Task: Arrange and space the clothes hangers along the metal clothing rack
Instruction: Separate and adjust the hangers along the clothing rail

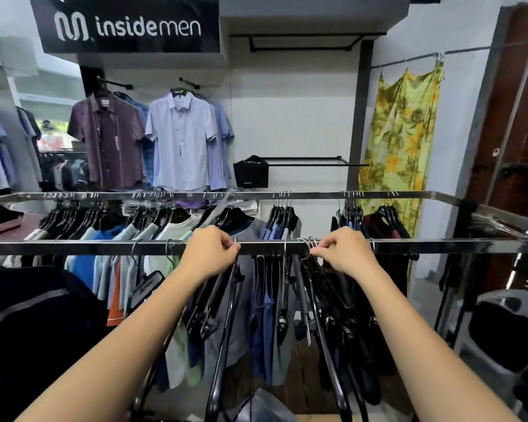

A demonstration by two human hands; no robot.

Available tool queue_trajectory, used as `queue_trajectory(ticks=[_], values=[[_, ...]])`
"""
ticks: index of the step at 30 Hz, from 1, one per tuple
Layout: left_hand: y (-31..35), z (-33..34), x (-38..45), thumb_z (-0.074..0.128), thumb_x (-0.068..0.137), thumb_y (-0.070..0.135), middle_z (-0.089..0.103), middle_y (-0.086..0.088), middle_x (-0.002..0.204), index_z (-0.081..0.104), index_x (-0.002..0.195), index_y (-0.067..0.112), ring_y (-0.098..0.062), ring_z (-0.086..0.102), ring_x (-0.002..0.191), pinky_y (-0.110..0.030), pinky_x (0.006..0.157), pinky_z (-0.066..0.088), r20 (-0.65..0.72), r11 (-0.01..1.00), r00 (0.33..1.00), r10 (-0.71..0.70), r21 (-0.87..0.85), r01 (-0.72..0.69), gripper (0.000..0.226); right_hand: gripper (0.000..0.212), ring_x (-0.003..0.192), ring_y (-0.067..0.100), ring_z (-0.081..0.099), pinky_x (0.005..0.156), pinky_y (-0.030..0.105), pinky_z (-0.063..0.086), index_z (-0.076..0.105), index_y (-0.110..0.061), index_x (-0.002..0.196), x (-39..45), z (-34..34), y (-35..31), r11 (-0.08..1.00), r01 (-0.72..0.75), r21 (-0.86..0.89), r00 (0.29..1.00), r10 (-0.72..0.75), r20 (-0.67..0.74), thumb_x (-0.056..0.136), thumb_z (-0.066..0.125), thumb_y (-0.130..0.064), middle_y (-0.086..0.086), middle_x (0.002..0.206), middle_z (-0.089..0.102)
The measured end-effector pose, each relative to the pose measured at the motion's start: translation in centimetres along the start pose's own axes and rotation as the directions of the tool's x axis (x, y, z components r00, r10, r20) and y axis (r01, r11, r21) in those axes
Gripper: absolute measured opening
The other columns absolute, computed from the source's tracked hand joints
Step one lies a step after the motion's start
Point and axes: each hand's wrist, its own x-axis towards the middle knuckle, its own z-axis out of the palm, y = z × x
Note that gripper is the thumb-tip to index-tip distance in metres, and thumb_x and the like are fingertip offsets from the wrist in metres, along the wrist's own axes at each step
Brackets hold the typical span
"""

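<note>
Clothing shop: brand sign [125,25], shirt-filled racks [104,247].

The near rail [89,247] is polished, mirror-bright metal. Black hangers [326,345] look like glossy plastic, with thin wire hooks [306,245].

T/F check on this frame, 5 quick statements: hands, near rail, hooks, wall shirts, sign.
1. Both hands are at the near rail. True.
2. The left hand pinches a single hook. True.
3. The right hand is at a lone hook far from others. False: its fingers are at a bunch of hooks crowded together.
4. The sign reads "insidewomen". False: it reads "insidemen".
5. The lilac shirt on the wall hangs right of the purple shirt. True.
</note>
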Motion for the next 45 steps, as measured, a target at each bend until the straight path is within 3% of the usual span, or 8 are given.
queue_trajectory(ticks=[9, 13, 19, 23, 30, 34, 39, 45], values=[[-0.2, -0.3, 0.1, 0.070, 0.083, 0.034, 0.061, 0.009, 0.048, 0.064, 0.052, 0.026, -0.012, 0.060, 0.055, -0.025, 0.064, 0.046, 0.019, 1.000, 1.000, 0.016, -0.010, -0.016, 0.032, 0.029, 0.064, 0.003, 0.058, 0.066, 0.026, 0.045, 0.074, -0.017, 0.062, -0.2, -2.0, 1.5, 0.995, -0.098, -0.031, 0.995, 0.097, -0.024, 0.081, 0.081, -0.037, -0.002, 0.066, 0.073], [-0.4, 0.1, 0.1, 0.070, 0.083, 0.034, 0.067, 0.006, 0.056, 0.061, 0.050, 0.028, -0.014, 0.063, 0.061, -0.024, 0.065, 0.044, 0.021, 1.000, 1.000, 0.010, -0.011, -0.010, 0.034, 0.032, 0.063, 0.011, 0.064, 0.060, 0.027, 0.048, 0.069, -0.018, 0.057, -0.7, -1.7, 1.6, 0.994, -0.098, -0.046, 0.994, 0.095, -0.062, 0.078, 0.084, -0.038, -0.003, 0.057, 0.068], [-0.5, 0.7, 0.3, 0.070, 0.083, 0.032, 0.069, 0.001, 0.058, 0.068, 0.057, 0.025, -0.017, 0.062, 0.060, -0.025, 0.064, 0.043, 0.017, 0.999, 0.999, 0.034, -0.034, -0.034, 0.027, 0.027, 0.057, 0.006, 0.059, 0.061, 0.024, 0.044, 0.078, -0.025, 0.071, -1.2, 0.1, -0.6, 0.999, 0.022, 0.027, 0.998, -0.020, -0.061, 0.084, 0.076, -0.048, -0.013, 0.041, 0.056], [-0.5, 1.3, 0.2, 0.071, 0.083, 0.033, 0.065, 0.005, 0.054, 0.069, 0.060, 0.025, -0.012, 0.059, 0.057, -0.022, 0.061, 0.039, 0.003, 0.998, 0.999, 0.043, -0.037, -0.043, 0.025, 0.017, 0.066, 0.013, 0.057, 0.068, 0.024, 0.041, 0.082, -0.023, 0.087, -0.9, 1.5, -1.1, 0.996, 0.003, 0.086, 1.000, -0.001, -0.022, 0.090, 0.074, -0.037, -0.010, 0.062, 0.068], [-0.1, 0.8, 0.2, 0.069, 0.084, 0.036, 0.060, 0.009, 0.049, 0.074, 0.066, 0.024, 0.000, 0.056, 0.053, -0.017, 0.052, 0.037, -0.006, 0.997, 0.998, 0.058, -0.044, -0.058, 0.022, 0.016, 0.055, 0.005, 0.046, 0.068, 0.027, 0.042, 0.076, -0.030, 0.075, -0.7, 1.0, 0.1, 0.981, -0.040, 0.189, 0.999, 0.040, 0.003, 0.089, 0.073, -0.038, -0.026, 0.036, 0.049], [0.3, 0.3, 0.1, 0.068, 0.085, 0.035, 0.060, 0.009, 0.048, 0.071, 0.062, 0.027, 0.000, 0.055, 0.050, -0.012, 0.049, 0.033, -0.004, 0.995, 0.997, 0.078, -0.056, -0.078, 0.024, 0.021, 0.056, 0.008, 0.054, 0.065, 0.025, 0.044, 0.074, -0.026, 0.071, -0.8, 0.3, 0.7, 0.971, -0.033, 0.237, 0.999, 0.040, -0.028, 0.090, 0.072, -0.035, -0.010, 0.046, 0.054], [0.4, -0.2, -0.1, 0.067, 0.086, 0.036, 0.066, 0.006, 0.055, 0.070, 0.064, 0.027, -0.004, 0.060, 0.056, -0.019, 0.054, 0.040, 0.015, 0.994, 0.995, 0.101, -0.038, -0.100, 0.024, 0.019, 0.055, 0.002, 0.070, 0.060, 0.023, 0.046, 0.072, -0.026, 0.074, -1.3, 0.2, 0.6, 0.956, -0.001, 0.294, 1.000, 0.007, -0.019, 0.092, 0.070, -0.030, -0.012, 0.055, 0.069], [0.9, -1.6, -0.1, 0.067, 0.087, 0.033, 0.062, 0.007, 0.050, 0.070, 0.064, 0.021, -0.004, 0.056, 0.051, -0.020, 0.054, 0.037, -0.012, 0.991, 0.994, 0.111, -0.075, -0.112, 0.026, 0.015, 0.063, 0.009, 0.076, 0.071, 0.042, 0.063, 0.073, -0.026, 0.076, -1.2, -0.8, -0.8, 0.920, 0.070, 0.384, 0.997, -0.057, -0.047, 0.091, 0.070, -0.029, -0.007, 0.079, 0.076]])
